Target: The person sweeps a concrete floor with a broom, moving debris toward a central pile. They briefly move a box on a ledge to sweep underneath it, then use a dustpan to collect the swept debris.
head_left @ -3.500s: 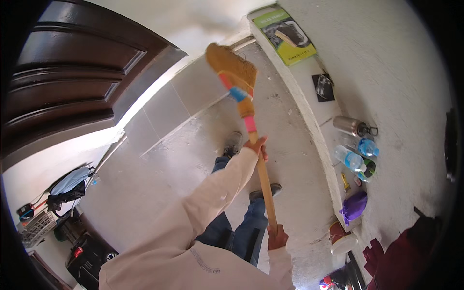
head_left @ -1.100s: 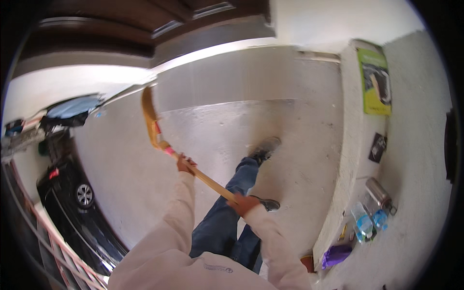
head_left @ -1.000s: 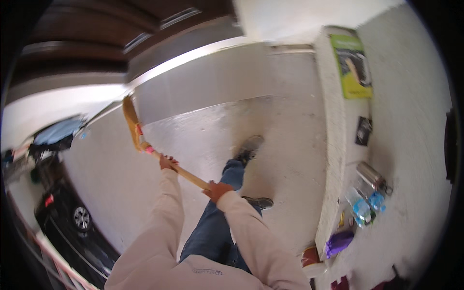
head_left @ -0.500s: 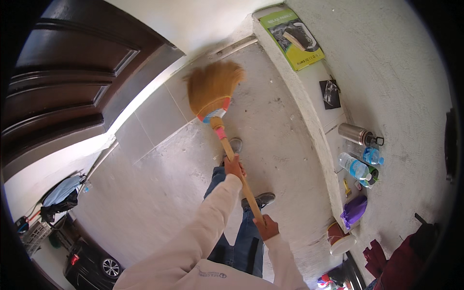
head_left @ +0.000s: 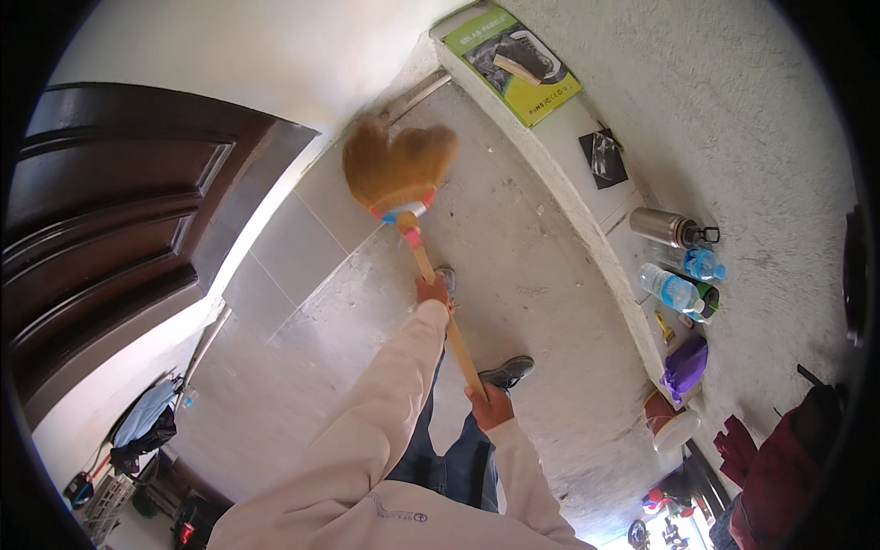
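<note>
Two hands serve us best on the smooth tan wooden handle [head_left: 464, 354] of our fan-shaped golden straw broom [head_left: 396, 176], left-hand [head_left: 433, 291] and right-hand [head_left: 490, 408] fingers both wrapped round it, making low, even strokes where grey square tiles [head_left: 280, 252] meet concrete floor [head_left: 550, 321].

Print noted on a flat green-and-yellow box [head_left: 513, 66]: pale lettering across the green end, a row of small dark characters and symbols on the yellow end. The pale sweatshirt [head_left: 353, 477] bears a small line of dark lettering beside a round emblem. Blue label on a clear bottle [head_left: 671, 288]: too small to read.
</note>
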